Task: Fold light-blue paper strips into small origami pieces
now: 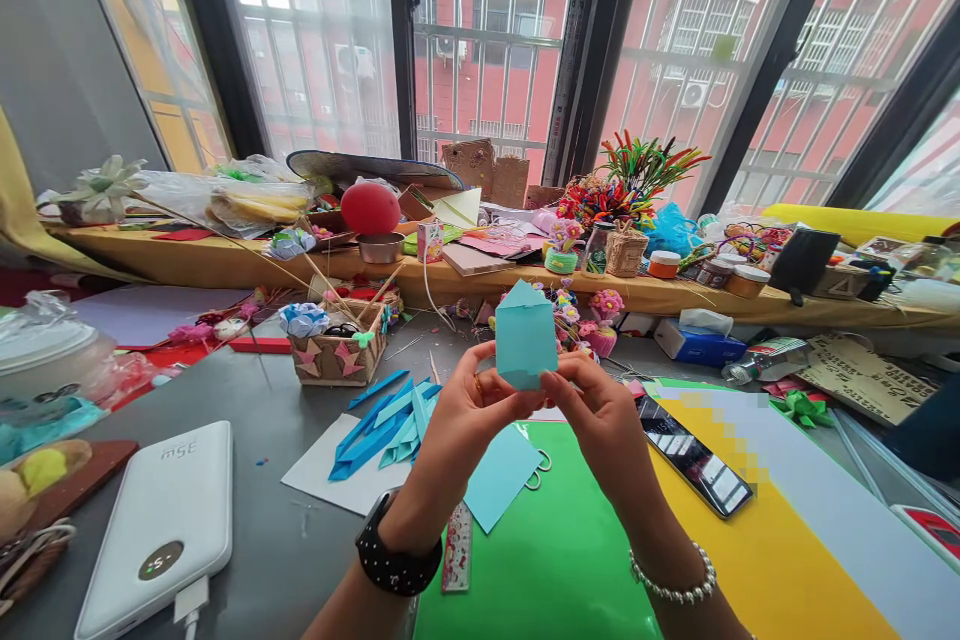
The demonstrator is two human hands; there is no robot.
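A light-blue folded sheet of paper (pixel 526 335) is held up over the table, its top edge peaked and a fold line running across below the peak. My left hand (pixel 480 395) pinches it at the lower left. At its lower right corner my right hand (pixel 592 405) grips it between thumb and fingers. Under my hands lies another light-blue square of paper (pixel 506 475) on a green sheet (pixel 547 550), with scissors handles (pixel 540 468) and a patterned ruler (pixel 457 550) beside it. Several folded blue paper strips (pixel 386 425) rest on white paper left of my left wrist.
To the left lies a white power bank (pixel 161 520) with a cable. A phone (pixel 694 455) rests on yellow paper at right. Behind stand a cardboard box (pixel 341 360), a tissue pack (pixel 697 340), a plastic bottle (pixel 766 360) and a crowded window ledge (pixel 465 285).
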